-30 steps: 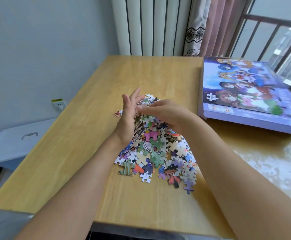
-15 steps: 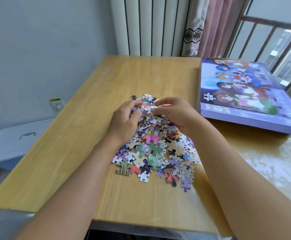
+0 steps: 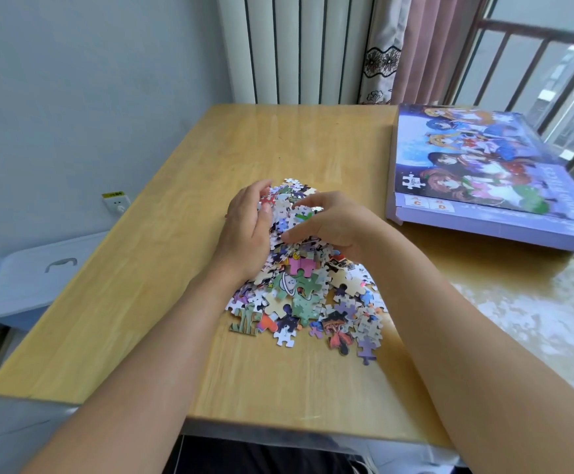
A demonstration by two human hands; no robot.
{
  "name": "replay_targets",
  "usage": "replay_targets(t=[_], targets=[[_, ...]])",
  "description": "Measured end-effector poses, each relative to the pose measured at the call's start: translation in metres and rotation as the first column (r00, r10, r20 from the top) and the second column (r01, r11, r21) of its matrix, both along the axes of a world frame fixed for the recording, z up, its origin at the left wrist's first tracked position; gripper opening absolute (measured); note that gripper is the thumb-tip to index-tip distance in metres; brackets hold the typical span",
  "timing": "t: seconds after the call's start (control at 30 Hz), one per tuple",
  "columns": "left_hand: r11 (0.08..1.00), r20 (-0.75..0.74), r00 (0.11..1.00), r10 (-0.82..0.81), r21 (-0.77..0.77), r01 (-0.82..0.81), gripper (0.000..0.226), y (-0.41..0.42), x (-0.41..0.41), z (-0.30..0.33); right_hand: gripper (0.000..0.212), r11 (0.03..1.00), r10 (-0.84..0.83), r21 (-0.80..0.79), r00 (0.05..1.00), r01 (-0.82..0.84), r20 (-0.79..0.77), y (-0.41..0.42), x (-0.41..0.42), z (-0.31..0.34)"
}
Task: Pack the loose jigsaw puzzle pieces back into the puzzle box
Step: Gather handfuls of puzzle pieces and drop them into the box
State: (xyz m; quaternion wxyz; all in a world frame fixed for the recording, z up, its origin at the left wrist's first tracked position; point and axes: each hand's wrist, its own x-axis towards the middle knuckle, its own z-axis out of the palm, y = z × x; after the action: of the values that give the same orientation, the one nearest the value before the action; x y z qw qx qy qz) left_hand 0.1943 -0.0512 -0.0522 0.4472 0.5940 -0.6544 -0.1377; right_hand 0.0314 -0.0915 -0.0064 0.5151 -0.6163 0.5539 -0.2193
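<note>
Here both hands — left hand (image 3: 248, 224), right hand (image 3: 333, 224) — cup puzzle pieces (image 3: 299, 289).

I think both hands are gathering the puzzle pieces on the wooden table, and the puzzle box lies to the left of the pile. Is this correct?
Not quite: the puzzle box lies to the right of the pile of puzzle pieces, not the left, as the head view shows. The rest holds: the left hand and right hand are gathering the pieces on the wooden table.
</note>
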Motion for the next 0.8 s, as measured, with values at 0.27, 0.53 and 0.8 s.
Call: replay_targets(t=[0.27, 0.53, 0.8], targets=[[0.996, -0.074, 0.994, 0.079, -0.041, -0.082, 0.031, 0.000, 0.004, 0.002, 0.069, 0.966, -0.074, -0.227, 0.974, 0.123, 0.213, 0.002, -0.017, 0.015], [0.999, 0.008, 1.000, -0.024, 0.029, 0.023, 0.025, 0.009, 0.003, 0.004, 0.066, 0.861, 0.129, -0.487, 0.989, -0.145, -0.067, 0.015, -0.027, -0.002], [0.999, -0.052, 0.998, -0.032, 0.035, 0.033, 0.020, 0.009, 0.004, 0.003, 0.061, 0.864, -0.020, -0.501, 0.991, -0.049, -0.131, 0.017, -0.035, -0.008]])
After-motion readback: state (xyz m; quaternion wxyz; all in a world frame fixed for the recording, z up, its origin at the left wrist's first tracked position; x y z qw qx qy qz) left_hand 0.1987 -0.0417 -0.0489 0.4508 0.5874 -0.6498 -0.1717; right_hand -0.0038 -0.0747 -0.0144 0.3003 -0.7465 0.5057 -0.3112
